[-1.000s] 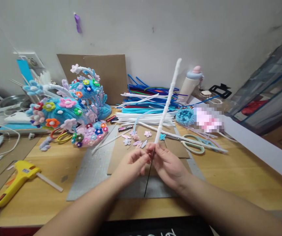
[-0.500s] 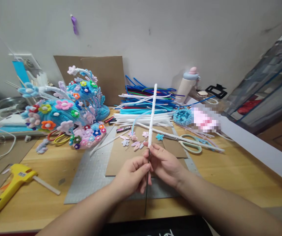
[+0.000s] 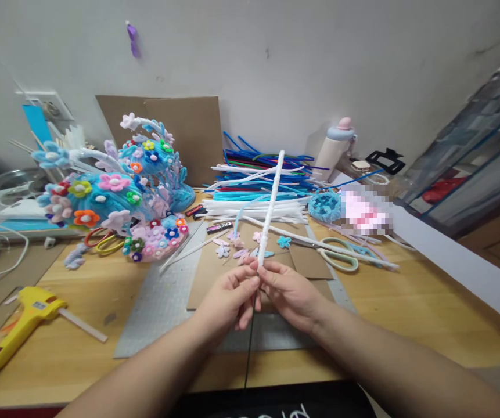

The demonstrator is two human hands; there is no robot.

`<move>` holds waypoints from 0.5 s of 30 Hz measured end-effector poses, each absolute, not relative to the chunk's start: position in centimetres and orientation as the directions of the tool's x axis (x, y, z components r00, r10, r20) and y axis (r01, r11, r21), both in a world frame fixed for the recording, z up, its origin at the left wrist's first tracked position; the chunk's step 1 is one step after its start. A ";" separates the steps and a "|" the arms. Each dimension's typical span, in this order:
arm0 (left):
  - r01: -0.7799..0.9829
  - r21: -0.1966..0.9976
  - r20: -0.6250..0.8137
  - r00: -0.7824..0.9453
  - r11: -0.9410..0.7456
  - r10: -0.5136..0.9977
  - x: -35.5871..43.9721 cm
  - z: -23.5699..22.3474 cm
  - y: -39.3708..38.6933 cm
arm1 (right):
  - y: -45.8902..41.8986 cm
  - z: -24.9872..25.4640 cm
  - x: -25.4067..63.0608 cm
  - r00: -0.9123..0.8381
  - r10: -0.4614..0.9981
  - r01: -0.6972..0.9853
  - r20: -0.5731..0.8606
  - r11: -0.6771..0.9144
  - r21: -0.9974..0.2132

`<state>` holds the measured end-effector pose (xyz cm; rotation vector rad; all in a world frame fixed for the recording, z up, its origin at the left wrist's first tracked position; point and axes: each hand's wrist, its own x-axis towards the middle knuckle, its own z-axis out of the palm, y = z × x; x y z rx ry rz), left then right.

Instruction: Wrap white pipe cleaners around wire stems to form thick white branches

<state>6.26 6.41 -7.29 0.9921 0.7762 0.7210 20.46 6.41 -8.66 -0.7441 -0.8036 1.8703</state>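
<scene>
Fingers [image 3: 273,279] of the R hand [image 3: 295,296] pinch the white-wrapped wire stem [image 3: 271,209], thumb + index pressed tog. at the btm end of its fuzzy wrap. L hand [image 3: 230,299] meets it from the other side, thumb & index closed at abt the same spot, lower fingers curled loosely underneath; R hand's other fingers mostly hidden, can't tell how they sit. Both forearms reach fwd from the btm of the view, angled inward to a V, hands nearly touching approx. centre. Stem stands up btwn them, top leaning slightly R, w/ its bare dark wire [image 3: 250,342] running down below the hands twd the table's [image 3: 406,313] near edge. Held above a cardboard sheet [image 3: 206,276] & grey cutting mat [image 3: 145,313]. Just beyond the hands: small pastel petals [image 3: 222,249] + a blue fuzzy flower [image 3: 283,241]. Pale-green-handled scissors [image 3: 341,266] lie R of them, pipe cleaners [image 3: 236,210] heaped at the back. Well L, a yellow glue gun [image 3: 23,325] w/ a glue stick [image 3: 83,325] poking out; behind it, blue pipe-cleaner ornaments [image 3: 101,197] w/ multicol. flowers.
</scene>
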 end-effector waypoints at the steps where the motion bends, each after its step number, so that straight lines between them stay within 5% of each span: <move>1: -0.158 0.916 -0.237 0.533 0.370 0.812 6.2 -7.3 6.4 | 6.4 -8.6 20.5 -0.368 0.916 -0.512 -0.159 -0.342 -0.788; 15: -0.023 0.960 -0.240 0.454 0.281 0.858 6.1 -6.9 6.0 | 6.3 -8.2 20.9 -0.285 0.953 -0.363 -0.105 -0.209 -0.908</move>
